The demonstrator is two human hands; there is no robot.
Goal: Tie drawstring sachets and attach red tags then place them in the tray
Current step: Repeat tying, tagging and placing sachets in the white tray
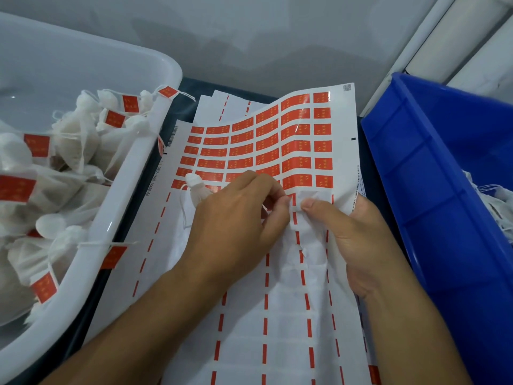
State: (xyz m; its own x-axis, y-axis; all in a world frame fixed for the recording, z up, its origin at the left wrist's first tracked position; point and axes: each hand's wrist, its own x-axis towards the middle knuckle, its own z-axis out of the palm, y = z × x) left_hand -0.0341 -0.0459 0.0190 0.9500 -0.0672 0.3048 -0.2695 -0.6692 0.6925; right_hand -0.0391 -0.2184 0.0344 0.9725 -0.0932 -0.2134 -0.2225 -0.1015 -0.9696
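Observation:
A white sheet of red tag stickers [266,140] lies in front of me, its near half stripped to backing paper. My left hand [236,218] rests on the sheet, fingertips pinched at the lowest row of red tags, with a white drawstring sachet [195,187] tucked under it. My right hand [358,237] grips the sheet's right edge, thumb pressing the paper down. The clear tray [116,218] on the left holds several tied sachets with red tags [37,144].
A blue bin [444,190] stands at the right with several untagged white sachets [497,201] inside. More sticker sheets lie beneath the top one. A grey wall is close behind the table.

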